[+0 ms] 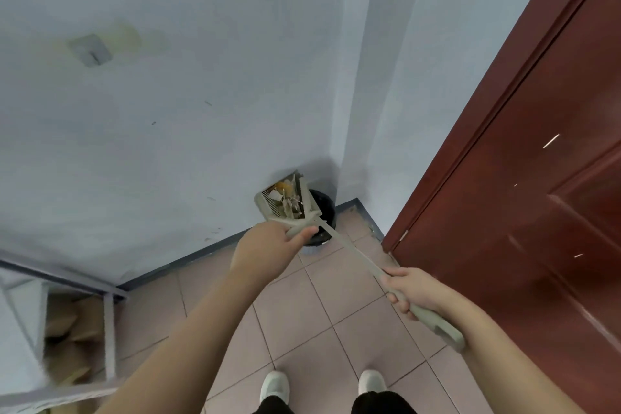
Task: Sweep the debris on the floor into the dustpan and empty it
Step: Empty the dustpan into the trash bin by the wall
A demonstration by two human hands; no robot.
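The pale wall [201, 94] fills most of my view, meeting a second wall at the far corner, and the dark red door [537, 212] stands along the right. Under me runs the pinkish tiled floor [319, 312], with a grey metal rack [107, 329] at the near left holding brown cardboard, blurred. In the far corner sits the black bin [324, 208], partly hidden behind what I am holding. I hold the beige long-handled dustpan [285, 202] raised and tilted above the bin, just left of its mouth, its open side turned toward me. The debris [289, 202], scraps of paper and something yellow, lies inside the pan, heaped against its lower side. My left hand [268, 245] has its grip clenched on the base of the pan where the handle [353, 252] joins, thumb lying along it. My right hand [413, 292] has its grip wrapped tight around the handle near its thick near end, which sticks out past my wrist. My two white shoes [275, 386] stand on the tiles at the near edge.
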